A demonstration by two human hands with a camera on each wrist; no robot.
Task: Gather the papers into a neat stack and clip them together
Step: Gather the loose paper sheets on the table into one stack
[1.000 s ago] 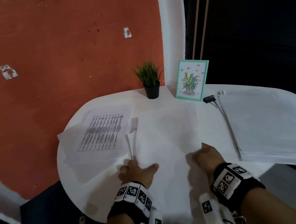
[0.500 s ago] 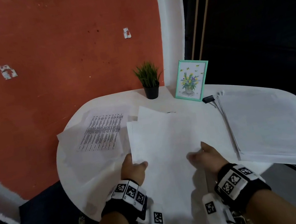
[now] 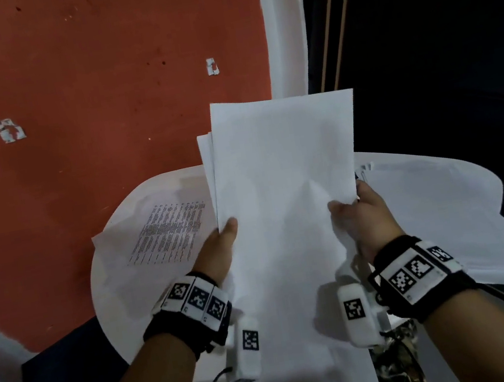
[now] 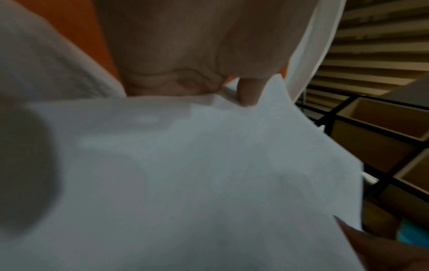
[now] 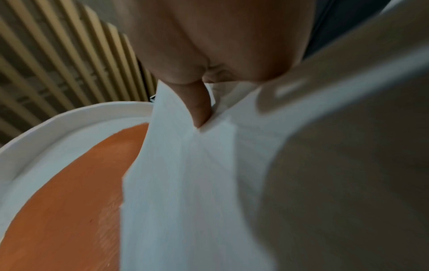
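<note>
A sheaf of white papers is held upright above the round white table, its sheets slightly uneven at the top left. My left hand grips its left edge with the thumb on the front. My right hand pinches its right edge, thumb on the front too. Up close, the left wrist view shows the papers under my left hand, and the right wrist view shows the papers creased at my right thumb. No clip is in view.
A printed sheet lies on loose papers at the table's left. A larger spread pile of white papers covers the right side and overhangs the edge. An orange wall stands behind the table.
Both hands have lifted the sheaf off the table and tilted it upright toward me. It now hides the plant, the picture frame and the black clip.
</note>
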